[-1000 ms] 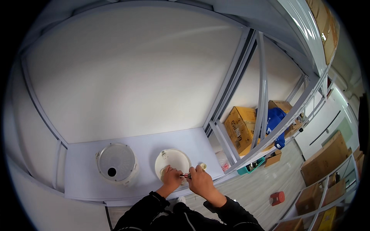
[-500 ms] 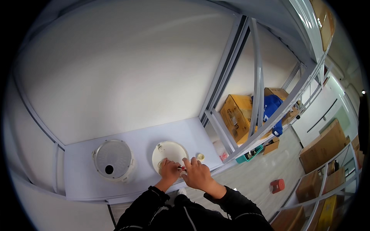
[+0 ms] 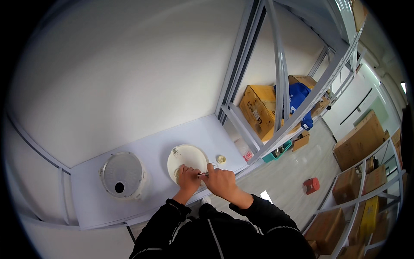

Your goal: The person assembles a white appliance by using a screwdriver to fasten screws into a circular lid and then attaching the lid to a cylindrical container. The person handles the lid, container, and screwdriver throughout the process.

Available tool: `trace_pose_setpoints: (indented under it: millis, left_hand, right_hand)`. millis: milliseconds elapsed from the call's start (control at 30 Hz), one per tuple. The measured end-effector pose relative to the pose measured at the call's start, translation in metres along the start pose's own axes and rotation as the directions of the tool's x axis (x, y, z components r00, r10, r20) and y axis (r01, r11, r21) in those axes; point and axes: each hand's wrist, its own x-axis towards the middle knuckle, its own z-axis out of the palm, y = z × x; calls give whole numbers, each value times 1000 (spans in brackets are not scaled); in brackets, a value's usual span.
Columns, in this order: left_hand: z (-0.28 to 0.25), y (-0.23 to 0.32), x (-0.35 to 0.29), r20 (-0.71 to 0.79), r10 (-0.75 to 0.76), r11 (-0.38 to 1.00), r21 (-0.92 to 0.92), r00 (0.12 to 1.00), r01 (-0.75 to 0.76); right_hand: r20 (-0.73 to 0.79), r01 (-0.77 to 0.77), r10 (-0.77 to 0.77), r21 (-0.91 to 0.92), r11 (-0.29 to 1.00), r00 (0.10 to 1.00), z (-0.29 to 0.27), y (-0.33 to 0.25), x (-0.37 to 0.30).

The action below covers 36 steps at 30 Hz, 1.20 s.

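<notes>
A round white disc-shaped base (image 3: 187,158) lies flat on the pale grey tabletop (image 3: 151,146). My left hand (image 3: 188,178) rests on its near edge with fingers curled, pinching a small part I cannot make out. My right hand (image 3: 221,181) sits just to the right, closed around a thin tool whose tip points left toward the left fingers. A small round yellowish cap (image 3: 221,159) lies on the table right of the disc. To the left sits a translucent round dome cover (image 3: 123,174) with a dark hole near its front.
A white wall rises behind the table. Grey metal frame posts (image 3: 276,86) stand at the right edge. Beyond them, on the floor, are cardboard boxes (image 3: 258,108), a blue bag (image 3: 298,98), a teal crate (image 3: 276,153) and a small red object (image 3: 311,185). Shelves of boxes line the right side.
The view has shifted slightly, so the table and disc sit a little higher. Both hands stay together at the disc's near edge, with only small movements.
</notes>
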Motion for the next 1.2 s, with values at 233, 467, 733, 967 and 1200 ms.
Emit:
trace_pose_setpoints:
  millis: [233,467,733,967,1200]
  left_hand:
    - [6,-7,-4,15,39,998,51,999,-39]
    - [6,-5,-5,33,25,998,49,999,-27]
    - [-16,-1,-5,204,-27,998,69,979,13]
    - [-40,-25,-9,199,-91,993,86,976,75]
    - [-51,-31,-4,252,-189,980,113,949,165]
  right_hand:
    - [-16,122,-121,44,992,993,8,3,-14]
    - [26,77,-79,80,994,997,-1,10,-7]
    - [-95,-37,72,330,943,993,-52,24,3]
    - [-171,-102,181,389,916,969,-61,42,3]
    - [-205,-78,169,389,918,964,-55,50,-1]
